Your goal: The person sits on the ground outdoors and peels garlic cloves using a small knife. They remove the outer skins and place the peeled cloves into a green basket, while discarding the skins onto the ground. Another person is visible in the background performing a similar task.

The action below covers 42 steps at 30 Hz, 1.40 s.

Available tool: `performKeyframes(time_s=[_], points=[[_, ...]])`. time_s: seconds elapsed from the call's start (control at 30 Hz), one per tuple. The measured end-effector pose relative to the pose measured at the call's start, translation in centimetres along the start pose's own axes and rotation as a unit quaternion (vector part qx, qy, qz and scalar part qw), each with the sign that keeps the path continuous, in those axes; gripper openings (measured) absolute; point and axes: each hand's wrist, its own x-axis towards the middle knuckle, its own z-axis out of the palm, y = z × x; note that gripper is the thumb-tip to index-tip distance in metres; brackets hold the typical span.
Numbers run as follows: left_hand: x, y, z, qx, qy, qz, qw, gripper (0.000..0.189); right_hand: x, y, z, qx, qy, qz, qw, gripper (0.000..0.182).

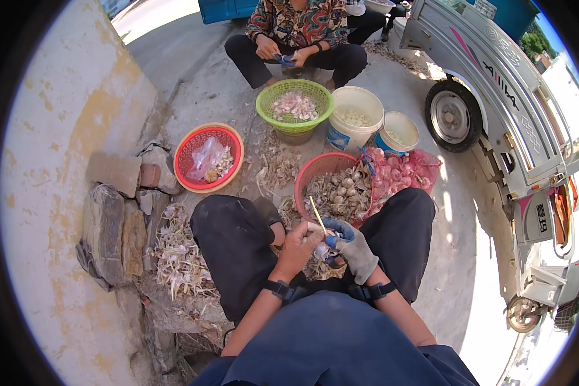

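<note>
My left hand (299, 246) is bare, its thumb and fingers pinched at a garlic bulb with a pale upright stem (317, 213). Against it, my right hand (354, 248), in a grey work glove with blue fingertips, closes on the same bulb, which the fingers mostly hide. Papery garlic skins lie beneath both hands, between my knees. Just beyond them a red plastic basket (305, 186) holds garlic bulbs (342, 188) and dry skins. A pink mesh bag of garlic (405, 169) leans at its right side.
A green basket (265, 113) of cloves, a large white bucket (354, 130) and a smaller bucket (383, 132) stand ahead. A red basket (179, 161) is left, near stones (108, 231) and a wall. A co-worker (296, 29) sits opposite; a cargo tricycle (492, 72) stands right.
</note>
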Motion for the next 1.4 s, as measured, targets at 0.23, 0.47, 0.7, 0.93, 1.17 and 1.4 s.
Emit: performKeyframes(time_s=[0.23,0.47,0.7,0.93,1.17,1.4], points=[[0.2,-0.5,0.3,0.075,0.017,0.022,0.997,0.023,0.8,0.8,0.4,0.038,0.02,0.027,0.999,0.047],[0.9,-1.0,0.4,0.135,0.068,0.052,0.987,0.021,2.1,2.8,0.5,0.031,0.046,0.024,0.998,0.048],[1.9,-3.0,0.0,0.094,0.061,0.033,0.993,0.021,2.3,2.7,0.5,0.026,0.047,0.028,0.998,0.049],[2.2,-3.9,0.3,-0.047,0.084,-0.044,0.994,0.021,2.5,2.9,0.9,0.041,0.047,0.026,0.998,0.051],[2.2,-5.3,0.1,-0.141,0.093,-0.087,0.982,0.022,2.4,1.8,0.8,0.011,0.021,0.049,0.998,0.055],[1.5,-2.3,0.4,-0.059,0.018,-0.105,0.993,0.024,2.2,1.3,-0.1,-0.096,0.026,0.062,0.993,0.058]])
